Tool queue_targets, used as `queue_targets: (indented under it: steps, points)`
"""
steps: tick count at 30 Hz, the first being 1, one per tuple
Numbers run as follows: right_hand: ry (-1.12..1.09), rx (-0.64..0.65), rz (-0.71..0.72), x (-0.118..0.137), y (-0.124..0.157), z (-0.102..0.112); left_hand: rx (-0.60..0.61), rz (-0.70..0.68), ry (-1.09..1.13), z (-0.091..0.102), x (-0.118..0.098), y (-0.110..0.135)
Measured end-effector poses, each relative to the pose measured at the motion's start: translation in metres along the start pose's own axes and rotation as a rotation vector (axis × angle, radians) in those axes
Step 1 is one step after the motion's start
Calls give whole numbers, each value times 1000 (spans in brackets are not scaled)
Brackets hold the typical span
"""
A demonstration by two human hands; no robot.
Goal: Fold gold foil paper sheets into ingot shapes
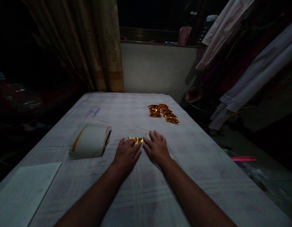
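Observation:
A small piece of shiny gold foil paper (pixel 137 140) lies on the cloth-covered table between my hands, with a pale strip along its far side. My left hand (pixel 127 152) rests over the near left part of the foil, fingers lying fairly flat. Beside the foil's right end is my right hand (pixel 158 147), its fingers stretched out and spread on the table. Neither hand lifts anything. Farther back on the right sits a group of several folded gold foil pieces (pixel 163 111). To the left of my hands lies a bent stack of pale sheets (pixel 90 141) with an orange-yellow stripe.
A white sheet or board (pixel 30 189) lies at the table's near left. Behind the table are a brown curtain (pixel 96 47), a pale wall (pixel 157 69) and a ledge with a pink cup (pixel 184 35). Clothes (pixel 249 69) hang beside the table's right edge.

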State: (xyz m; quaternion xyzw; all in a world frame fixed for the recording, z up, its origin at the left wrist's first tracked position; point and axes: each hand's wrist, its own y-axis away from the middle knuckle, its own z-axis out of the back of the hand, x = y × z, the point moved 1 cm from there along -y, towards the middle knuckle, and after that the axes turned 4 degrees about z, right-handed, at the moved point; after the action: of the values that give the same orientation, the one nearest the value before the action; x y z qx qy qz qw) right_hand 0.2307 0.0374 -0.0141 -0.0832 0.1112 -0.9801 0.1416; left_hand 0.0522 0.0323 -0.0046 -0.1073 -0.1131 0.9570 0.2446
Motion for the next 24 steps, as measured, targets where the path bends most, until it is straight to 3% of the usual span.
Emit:
queue_targets:
  steps: [24]
  points:
    - [-76, -89, 78, 4, 3, 6, -114, -74, -32, -3, 4, 2]
